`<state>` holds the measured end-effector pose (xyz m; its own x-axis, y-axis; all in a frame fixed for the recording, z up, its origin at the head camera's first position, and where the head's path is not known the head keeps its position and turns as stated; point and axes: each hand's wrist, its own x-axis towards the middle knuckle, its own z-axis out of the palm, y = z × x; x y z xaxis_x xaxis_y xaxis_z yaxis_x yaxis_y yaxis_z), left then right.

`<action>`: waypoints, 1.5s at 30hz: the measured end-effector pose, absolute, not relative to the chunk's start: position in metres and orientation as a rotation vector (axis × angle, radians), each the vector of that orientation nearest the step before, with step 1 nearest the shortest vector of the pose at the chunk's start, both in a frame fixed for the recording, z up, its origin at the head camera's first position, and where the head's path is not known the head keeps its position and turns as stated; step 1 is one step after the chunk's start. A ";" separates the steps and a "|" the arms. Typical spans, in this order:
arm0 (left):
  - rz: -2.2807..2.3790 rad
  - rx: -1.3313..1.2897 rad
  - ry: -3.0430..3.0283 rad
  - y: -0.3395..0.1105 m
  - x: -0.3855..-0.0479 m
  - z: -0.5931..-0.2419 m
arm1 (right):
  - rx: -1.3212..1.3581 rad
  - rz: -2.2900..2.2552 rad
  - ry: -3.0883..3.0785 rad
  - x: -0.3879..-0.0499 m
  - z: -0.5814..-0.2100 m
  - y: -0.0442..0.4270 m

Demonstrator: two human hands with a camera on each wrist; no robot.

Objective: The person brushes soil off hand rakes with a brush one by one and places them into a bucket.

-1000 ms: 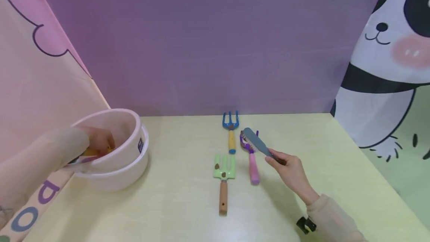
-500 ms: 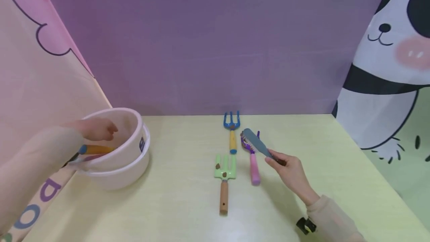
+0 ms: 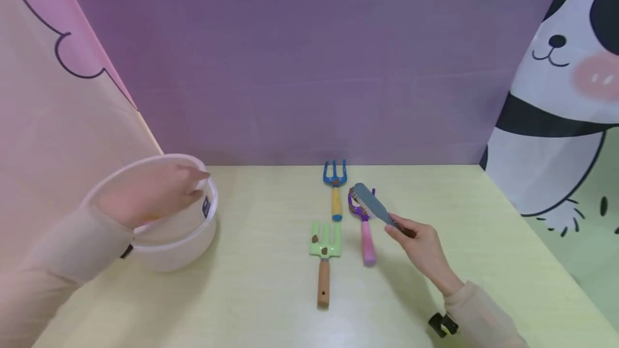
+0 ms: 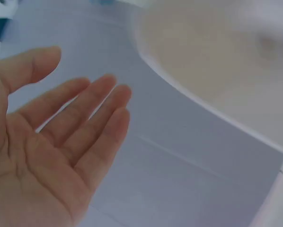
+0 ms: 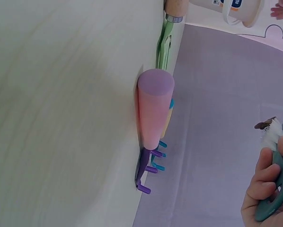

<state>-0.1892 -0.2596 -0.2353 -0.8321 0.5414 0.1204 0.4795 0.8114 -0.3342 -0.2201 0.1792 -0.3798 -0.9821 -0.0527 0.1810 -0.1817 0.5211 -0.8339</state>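
My left hand [image 3: 157, 192] is over the white plastic tub [image 3: 169, 254], palm and straight fingers showing with nothing held in the left wrist view. A sliver of orange-yellow [image 3: 152, 220] shows under that hand; most of the tub's contents are hidden. My right hand [image 3: 425, 248] grips a brush [image 3: 374, 205] with a grey-blue back and white bristles, held tilted above the table. Brown bits cling by its bristles [image 5: 272, 134]. Just beneath the brush lies a purple hand rake with a pink handle [image 3: 368, 243].
A blue garden fork [image 3: 335, 180] with a yellow handle lies farther back. Nearer lies a green garden fork [image 3: 325, 245] with a wooden handle and brown spots. Purple cloth [image 3: 314, 69] rises behind the pale table [image 3: 261, 283], and a printed panda panel [image 3: 546, 165] stands at right.
My left hand has come up off the yellow-handled thing in the tub and moved right toward the far rim, its fingers straightening. The right hand and brush stay nearly still.
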 end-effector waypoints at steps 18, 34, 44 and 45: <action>-1.077 -0.705 -3.027 -0.159 -0.158 -0.349 | 0.209 1.470 -2.634 -0.217 -0.380 0.176; -1.853 -0.077 -2.843 -0.072 -0.165 -0.439 | 0.212 1.460 -2.654 -0.216 -0.382 0.174; -1.382 -0.024 -2.856 -0.034 -0.161 -0.456 | 0.236 1.475 -2.638 -0.216 -0.386 0.174; -1.344 -0.024 -2.847 -0.032 -0.161 -0.457 | 0.237 1.476 -2.638 -0.216 -0.387 0.174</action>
<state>-0.1606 -0.0320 -0.4573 -0.9999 0.0167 0.0001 0.0107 0.6353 0.7722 -0.2163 0.1738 -0.3867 -0.9818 -0.0823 0.1710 -0.1888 0.5153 -0.8359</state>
